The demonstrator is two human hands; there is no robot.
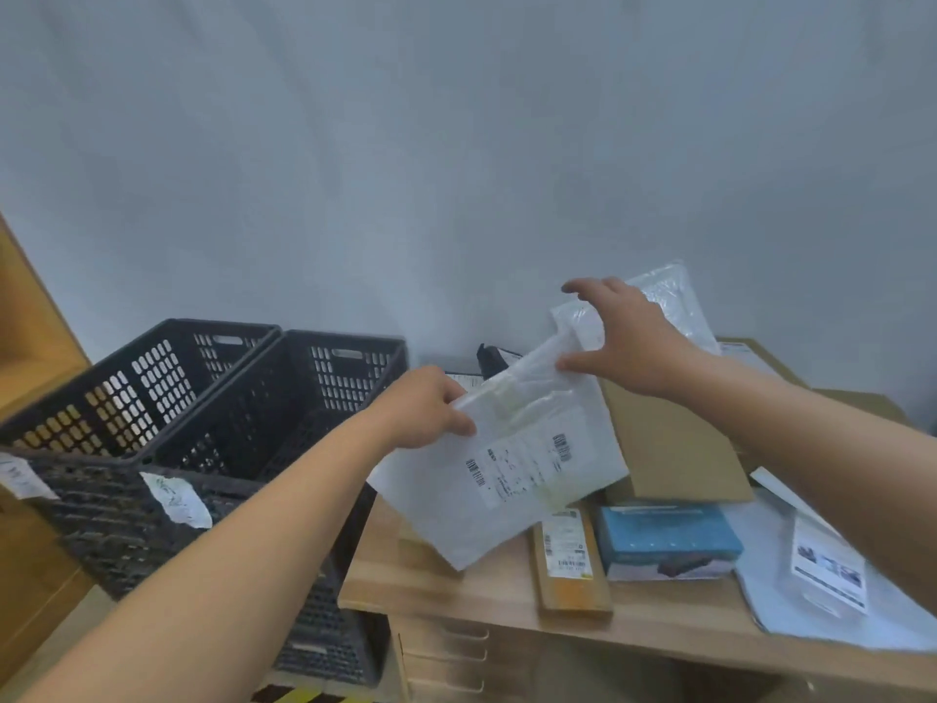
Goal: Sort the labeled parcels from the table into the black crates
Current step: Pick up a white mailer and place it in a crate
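The left hand [421, 405] pinched the white parcel [512, 464] at its top-left corner, above the left end of the table [456, 586]. The right hand [623, 337] was spread wide, only its thumb touching the top edge. The black crates [324, 393] stood to the left, nearer the left hand.

The left crate [127, 393] and right crate [284, 428] are black, pierced with rows of oval holes, each with a white tag [175, 492]. The mailer [456, 520] is pale grey-white; its label [522, 464] is white with black barcodes. The table [456, 586] is light wood grain. One box [664, 535] is blue, the carton [669, 443] brown, the wall [456, 144] pale grey-blue, the floor tape [299, 696] yellow-and-black striped.
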